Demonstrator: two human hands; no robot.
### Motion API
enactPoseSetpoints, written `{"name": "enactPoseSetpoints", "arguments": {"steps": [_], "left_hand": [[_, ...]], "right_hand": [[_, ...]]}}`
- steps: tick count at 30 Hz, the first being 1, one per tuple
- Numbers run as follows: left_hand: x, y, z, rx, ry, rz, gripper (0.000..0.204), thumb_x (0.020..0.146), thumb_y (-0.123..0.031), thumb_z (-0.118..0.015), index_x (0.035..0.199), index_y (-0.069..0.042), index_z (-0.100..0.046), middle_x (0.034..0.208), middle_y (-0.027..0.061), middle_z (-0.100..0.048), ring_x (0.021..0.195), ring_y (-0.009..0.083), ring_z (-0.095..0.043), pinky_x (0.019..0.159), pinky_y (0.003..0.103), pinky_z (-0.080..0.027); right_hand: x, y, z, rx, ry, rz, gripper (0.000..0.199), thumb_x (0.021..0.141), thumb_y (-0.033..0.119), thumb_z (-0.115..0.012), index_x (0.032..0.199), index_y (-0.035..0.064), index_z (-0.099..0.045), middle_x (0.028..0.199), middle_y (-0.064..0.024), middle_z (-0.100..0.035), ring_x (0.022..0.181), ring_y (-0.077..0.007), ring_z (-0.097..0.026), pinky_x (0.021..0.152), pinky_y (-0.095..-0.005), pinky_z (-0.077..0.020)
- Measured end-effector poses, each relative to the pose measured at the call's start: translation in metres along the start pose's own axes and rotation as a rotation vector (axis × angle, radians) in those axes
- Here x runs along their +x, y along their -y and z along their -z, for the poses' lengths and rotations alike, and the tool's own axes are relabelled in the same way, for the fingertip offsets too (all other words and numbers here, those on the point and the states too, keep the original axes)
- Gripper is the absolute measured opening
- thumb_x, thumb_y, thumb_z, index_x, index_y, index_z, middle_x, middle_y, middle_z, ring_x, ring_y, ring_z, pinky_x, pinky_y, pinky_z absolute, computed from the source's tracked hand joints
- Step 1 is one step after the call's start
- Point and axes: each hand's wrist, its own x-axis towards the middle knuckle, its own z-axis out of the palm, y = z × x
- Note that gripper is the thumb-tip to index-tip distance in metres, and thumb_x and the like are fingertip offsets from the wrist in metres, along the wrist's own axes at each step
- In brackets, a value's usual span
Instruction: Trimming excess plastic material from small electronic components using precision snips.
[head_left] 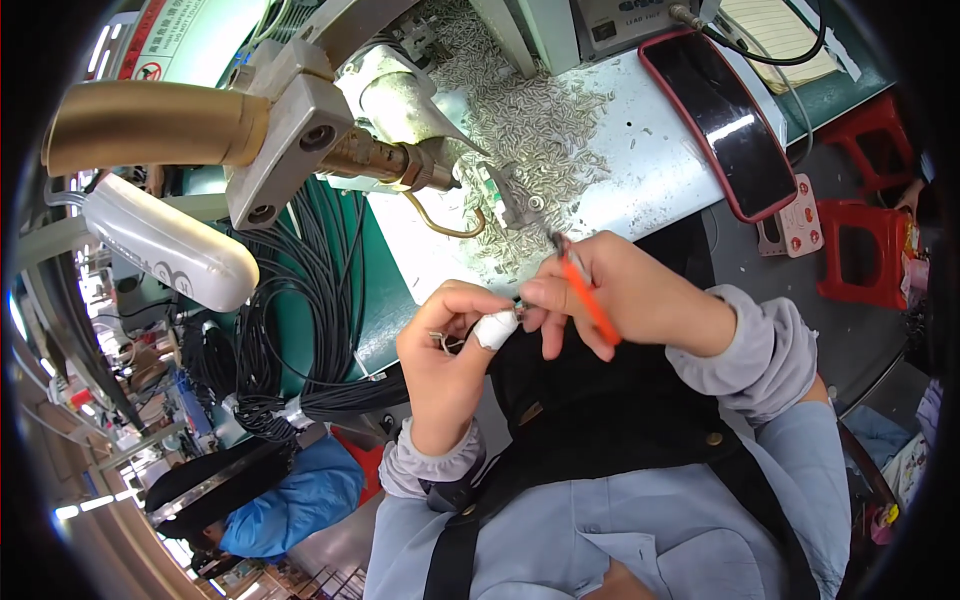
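In front of my chest the two hands meet just off the table's near edge. My left hand is closed in a pinch, its thumb wrapped in white tape. A tiny piece shows at its fingertips, too small and covered to name. The thumb and a finger of my right hand come right up to those fingertips. Held across that right hand is an orange-handled tool with a dark tip pointing toward the machine; its kind is not clear. Beyond the hands stands a metal fixture.
Many small silver metal pieces lie scattered over the white tabletop. A machine arm with a gold-coloured tube and a white lamp overhang the left. Bundled black cables lie there. A red-edged phone rests at right, near red stools.
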Motion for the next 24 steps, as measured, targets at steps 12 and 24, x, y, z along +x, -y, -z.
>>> {"name": "enactPoseSetpoints", "arguments": {"steps": [12,24], "left_hand": [[0.005,-0.005,0.014,-0.177,0.127,0.297,0.015,0.074,0.005,-0.058,0.088,-0.001,-0.055,0.075,-0.0007,-0.057,0.060,0.0022,-0.047,0.049,0.014,-0.033],[-0.006,0.010,-0.010,0.350,-0.110,-0.235,0.017,0.074,0.006,-0.058,0.091,0.002,-0.055,0.080,0.0021,-0.056,0.068,0.0051,-0.052,0.056,0.015,-0.038]], "right_hand": [[-0.008,0.006,0.002,-1.042,-0.136,0.694,0.015,0.069,0.014,-0.061,0.084,0.0106,-0.059,0.062,0.0000,-0.052,0.046,-0.0138,-0.049,0.040,-0.0244,-0.0359],[-0.008,-0.001,-0.023,0.086,-0.247,0.054,0.014,0.078,0.008,-0.056,0.088,-0.0005,-0.052,0.067,-0.0056,-0.054,0.056,-0.0102,-0.055,0.050,-0.0225,-0.0435]]}}
